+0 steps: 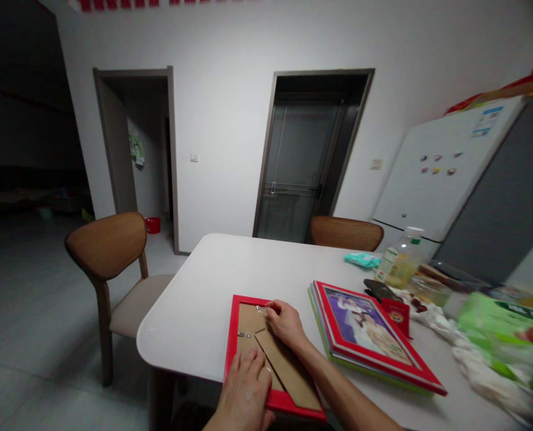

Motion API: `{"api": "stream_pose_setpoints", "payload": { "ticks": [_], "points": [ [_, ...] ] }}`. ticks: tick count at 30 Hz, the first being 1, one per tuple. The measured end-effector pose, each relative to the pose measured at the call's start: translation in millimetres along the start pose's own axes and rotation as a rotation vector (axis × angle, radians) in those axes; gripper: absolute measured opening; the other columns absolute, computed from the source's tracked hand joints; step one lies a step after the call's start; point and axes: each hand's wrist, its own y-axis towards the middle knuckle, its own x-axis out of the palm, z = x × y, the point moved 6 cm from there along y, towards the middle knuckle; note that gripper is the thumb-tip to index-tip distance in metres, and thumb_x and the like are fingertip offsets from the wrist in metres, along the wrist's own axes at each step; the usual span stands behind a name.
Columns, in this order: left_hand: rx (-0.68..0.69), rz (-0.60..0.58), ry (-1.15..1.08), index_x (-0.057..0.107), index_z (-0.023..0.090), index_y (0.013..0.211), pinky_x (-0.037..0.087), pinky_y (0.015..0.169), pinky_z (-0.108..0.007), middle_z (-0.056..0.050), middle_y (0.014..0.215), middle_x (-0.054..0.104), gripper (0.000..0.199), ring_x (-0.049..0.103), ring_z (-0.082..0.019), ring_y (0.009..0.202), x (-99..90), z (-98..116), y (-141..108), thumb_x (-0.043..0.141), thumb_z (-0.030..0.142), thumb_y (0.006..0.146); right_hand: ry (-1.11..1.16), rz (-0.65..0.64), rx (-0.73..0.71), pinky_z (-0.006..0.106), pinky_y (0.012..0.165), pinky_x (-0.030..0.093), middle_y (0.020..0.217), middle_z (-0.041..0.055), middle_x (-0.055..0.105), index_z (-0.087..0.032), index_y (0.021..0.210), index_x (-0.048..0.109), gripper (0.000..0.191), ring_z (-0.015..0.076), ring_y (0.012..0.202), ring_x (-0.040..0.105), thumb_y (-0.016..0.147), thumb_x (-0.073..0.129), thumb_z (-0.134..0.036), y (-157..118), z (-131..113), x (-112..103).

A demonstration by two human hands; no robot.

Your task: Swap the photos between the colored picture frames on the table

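The right forearm (338, 383) is bare, as is the right hand (286, 324) (a thin pale ring (268, 370) circles a finger of the left hand (244, 394)).

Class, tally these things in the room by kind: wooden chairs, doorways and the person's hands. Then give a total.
Wooden chairs: 2 (near chair, far chair)
Doorways: 2 (left doorway, right doorway)
Hands: 2 (left hand, right hand)
Total: 6
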Motion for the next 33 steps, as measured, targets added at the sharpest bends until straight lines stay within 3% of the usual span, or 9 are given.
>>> {"api": "stream_pose_setpoints", "payload": {
  "ticks": [4, 7, 11, 14, 17, 21, 26, 29, 33],
  "points": [
    [-0.016, 0.034, -0.052, 0.047, 0.015, 0.110, 0.021, 0.100, -0.045, -0.013, 0.126, 0.042, 0.053, 0.033, -0.026, 0.118, -0.6, -4, 3, 0.056, 0.009, 0.058, 0.321, 0.135, 0.069, 0.026, 0.070, 0.043, 0.083, 0.0064, 0.063, -0.015, 0.083, 0.060, 0.027, 0.0164, 0.077, 0.056, 0.072, 0.041, -0.031, -15, 16, -36],
    [-0.020, 0.188, -0.190, 0.047, 0.016, 0.108, 0.029, 0.096, -0.044, -0.013, 0.120, 0.048, 0.049, 0.042, -0.027, 0.112, -27.0, -9, -1, 0.054, 0.010, 0.061, 0.679, 0.226, 0.256, 0.026, 0.060, 0.044, 0.084, 0.0065, 0.061, -0.016, 0.085, 0.056, 0.027, 0.0155, 0.071, 0.056, 0.069, 0.046, -0.035, -33, 31, -49],
    [-0.033, 0.454, -0.650, 0.049, 0.019, 0.088, 0.038, 0.088, -0.037, -0.010, 0.112, 0.054, 0.017, 0.047, -0.024, 0.106, -64.1, -1, 0, 0.050, 0.027, 0.073, 1.069, 0.021, 0.433, 0.024, 0.052, 0.043, 0.080, 0.0050, 0.060, -0.017, 0.090, 0.052, 0.031, 0.0113, 0.058, 0.056, 0.067, 0.052, -0.038, -65, 11, -14],
    [-0.068, 0.517, -1.061, 0.047, 0.018, 0.087, 0.046, 0.076, -0.034, -0.007, 0.095, 0.061, 0.025, 0.057, -0.023, 0.091, -68.1, 17, 8, 0.048, 0.040, 0.075, 1.278, -0.218, 0.456, 0.027, 0.053, 0.044, 0.078, 0.0033, 0.062, -0.021, 0.096, 0.050, 0.036, 0.0146, 0.062, 0.059, 0.070, 0.048, -0.046, -85, -23, 15],
    [-0.010, 0.524, -1.265, 0.046, 0.018, 0.089, 0.047, 0.073, -0.031, -0.004, 0.086, 0.062, 0.033, 0.059, -0.020, 0.083, -70.2, 42, 19, 0.059, 0.038, 0.068, 1.379, -0.055, 0.295, 0.029, 0.063, 0.047, 0.084, -0.0006, 0.064, -0.025, 0.093, 0.051, 0.028, 0.0176, 0.079, 0.059, 0.070, 0.049, -0.041, -83, -33, -9],
    [0.077, 0.567, -1.368, 0.041, 0.020, 0.103, 0.044, 0.081, -0.032, -0.005, 0.102, 0.059, 0.046, 0.056, -0.019, 0.092, -82.0, 65, 39, 0.065, 0.028, 0.064, 1.256, 0.198, 0.294, 0.030, 0.065, 0.048, 0.085, -0.0010, 0.065, -0.027, 0.118, 0.036, 0.049, 0.0182, 0.076, 0.061, 0.070, 0.049, -0.033, -67, 7, -86],
    [0.080, 0.252, -1.347, 0.044, 0.013, 0.103, 0.047, 0.074, -0.034, -0.011, 0.101, 0.061, 0.048, 0.059, -0.023, 0.086, -51.0, 91, 85, 0.063, 0.034, 0.064, 0.732, 0.285, 0.491, 0.027, 0.055, 0.047, 0.074, 0.0034, 0.067, -0.015, 0.121, 0.038, 0.056, 0.0168, 0.058, 0.061, 0.067, 0.049, -0.022, -46, 93, -176],
    [0.061, 0.197, -1.129, 0.048, 0.013, 0.095, 0.046, 0.075, -0.033, -0.011, 0.092, 0.065, 0.034, 0.061, -0.021, 0.083, -18.2, 98, 111, 0.056, 0.034, 0.070, 0.476, 0.273, 0.530, 0.025, 0.058, 0.047, 0.076, 0.0047, 0.067, -0.011, 0.115, 0.047, 0.050, 0.0161, 0.060, 0.061, 0.066, 0.050, -0.020, -42, 133, -203],
    [0.004, 0.197, -0.946, 0.052, 0.014, 0.088, 0.044, 0.076, -0.032, -0.010, 0.092, 0.064, 0.019, 0.059, -0.021, 0.086, 13.5, 96, 130, 0.053, 0.023, 0.070, 0.304, 0.273, 0.508, 0.026, 0.064, 0.046, 0.080, 0.0048, 0.068, -0.014, 0.101, 0.059, 0.038, 0.0184, 0.069, 0.062, 0.064, 0.051, -0.019, -42, 161, -213]
  ]
}}
